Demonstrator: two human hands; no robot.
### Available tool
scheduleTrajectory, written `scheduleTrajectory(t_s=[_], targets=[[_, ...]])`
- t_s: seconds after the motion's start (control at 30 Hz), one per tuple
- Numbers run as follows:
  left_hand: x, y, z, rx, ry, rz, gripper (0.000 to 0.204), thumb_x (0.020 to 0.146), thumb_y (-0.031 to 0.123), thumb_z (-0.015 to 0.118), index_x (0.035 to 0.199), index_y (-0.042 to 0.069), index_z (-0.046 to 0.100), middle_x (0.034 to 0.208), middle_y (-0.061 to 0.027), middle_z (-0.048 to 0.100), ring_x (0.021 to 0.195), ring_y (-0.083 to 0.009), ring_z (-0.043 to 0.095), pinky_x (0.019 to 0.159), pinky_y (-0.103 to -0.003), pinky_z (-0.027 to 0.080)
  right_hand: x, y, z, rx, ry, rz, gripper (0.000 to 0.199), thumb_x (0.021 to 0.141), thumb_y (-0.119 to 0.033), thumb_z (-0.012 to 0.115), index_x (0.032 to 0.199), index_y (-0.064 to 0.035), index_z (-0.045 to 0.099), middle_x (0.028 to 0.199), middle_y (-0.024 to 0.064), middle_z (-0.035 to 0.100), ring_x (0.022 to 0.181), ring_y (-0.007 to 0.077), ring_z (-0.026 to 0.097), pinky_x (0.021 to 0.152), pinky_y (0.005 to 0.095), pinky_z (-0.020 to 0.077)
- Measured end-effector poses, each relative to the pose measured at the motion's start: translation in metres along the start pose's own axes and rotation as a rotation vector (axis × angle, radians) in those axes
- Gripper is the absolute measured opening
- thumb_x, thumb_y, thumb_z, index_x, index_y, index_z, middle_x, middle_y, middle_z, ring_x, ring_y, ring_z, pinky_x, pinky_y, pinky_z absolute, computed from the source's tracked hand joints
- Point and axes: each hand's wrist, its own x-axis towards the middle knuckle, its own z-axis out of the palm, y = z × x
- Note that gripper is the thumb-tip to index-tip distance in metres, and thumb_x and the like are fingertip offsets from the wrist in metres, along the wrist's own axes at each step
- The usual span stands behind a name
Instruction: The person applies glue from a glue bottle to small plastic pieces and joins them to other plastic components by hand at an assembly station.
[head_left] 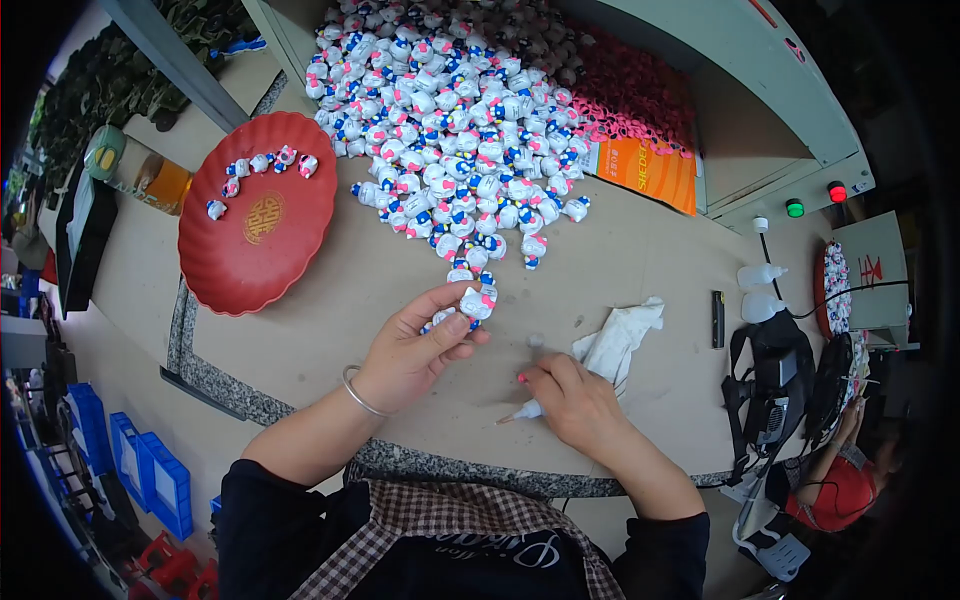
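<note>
My left hand (420, 335), a metal bangle on its wrist, is closed around small cat figurines. One white figurine (478, 301) with pink and blue parts sits between thumb and forefinger; at least one more (440, 318) shows against the fingers. In my right hand (572, 395) a tiny pink piece (522, 378) is pinched at the fingertips. The white nozzle of a small bottle (522, 411) pokes out under that hand; whether the hand grips it I cannot tell. Ahead of both hands spreads a large heap of the same figurines (450, 130).
On the left, a red scalloped plate (215, 275) carries several figurines. Right of the heap lie small pink pieces (640, 95) on orange packaging (650, 175). A white cloth (622, 335), a black stick-shaped object (718, 320) and squeeze bottles (762, 305) lie to the right. Another person (840, 490) sits far right.
</note>
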Motion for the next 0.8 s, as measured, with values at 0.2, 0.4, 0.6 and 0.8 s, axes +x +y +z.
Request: scheduleTrajectory(t_s=[0.2,0.4,0.6,0.8], targets=[[-0.001,0.002,0.003,0.053,-0.012,-0.032,0.037,0.084,0.008,0.052,0.120,0.010,0.044,0.105,-0.0025,0.053,0.087,-0.0109,0.056,0.070,-0.021,0.047,-0.004,0.007,-0.012,0.144,0.134,0.127,0.024,0.068,-0.006,0.063,0.091,-0.0041,0.055,0.088,0.0064,0.052,0.071,0.0211,0.057,0.052,0.0290,0.0480],[0.001,0.001,0.003,0.003,-0.013,-0.078,0.036,0.085,0.007,0.052,0.120,0.010,0.044,0.102,-0.0020,0.055,0.080,-0.0093,0.056,0.068,-0.021,0.047,0.001,0.014,-0.020,0.091,0.034,-0.061,0.026,0.068,-0.006,0.060,0.094,-0.0068,0.057,0.091,0.0050,0.052,0.068,0.0195,0.056,0.052,0.0286,0.0475],[0.002,-0.001,0.002,-0.024,-0.023,-0.045,0.036,0.086,0.007,0.049,0.121,0.009,0.042,0.108,-0.0088,0.053,0.078,-0.0103,0.057,0.066,-0.021,0.048,0.009,0.019,-0.011,-0.046,-0.048,-0.149,0.021,0.069,-0.007,0.053,0.090,-0.0059,0.056,0.090,0.0059,0.050,0.074,0.0171,0.055,0.052,0.0262,0.0468],[0.003,0.000,-0.003,-0.039,-0.040,-0.030,0.035,0.086,0.008,0.049,0.120,0.010,0.043,0.109,-0.0089,0.054,0.078,-0.0108,0.055,0.067,-0.022,0.047,0.007,0.026,-0.021,0.198,-0.017,0.101,0.022,0.067,-0.006,0.055,0.089,-0.0043,0.055,0.089,0.0061,0.051,0.077,0.0172,0.056,0.053,0.0256,0.0474]])
